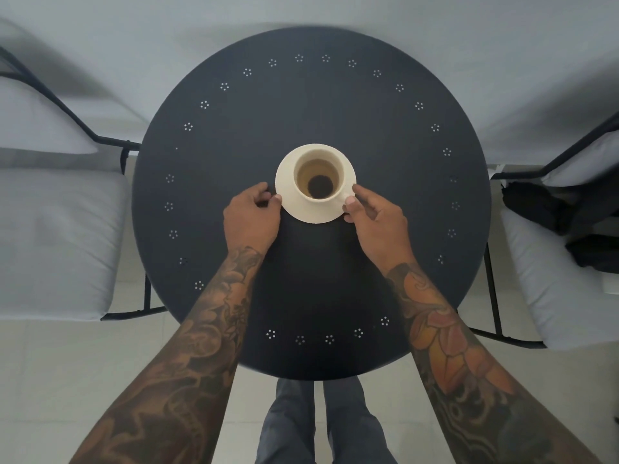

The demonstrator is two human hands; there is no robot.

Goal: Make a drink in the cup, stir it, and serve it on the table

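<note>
A cream cup [319, 162] stands on a matching saucer [310, 211] near the middle of the round black table [234, 128]. Brownish liquid with a dark patch at the bottom fills the cup. My left hand [251, 217] pinches the saucer's left rim with thumb and fingertips. My right hand [375, 221] holds the saucer's right rim, its thumb by the cup's small handle [348, 197]. Cup and saucer rest on the tabletop.
Grey cushioned chairs with black metal frames stand left [57, 229] and right [566, 296] of the table. A dark bundle of cloth [552, 209] lies on the right chair. My legs [318, 426] stand at the table's near edge on pale floor tiles.
</note>
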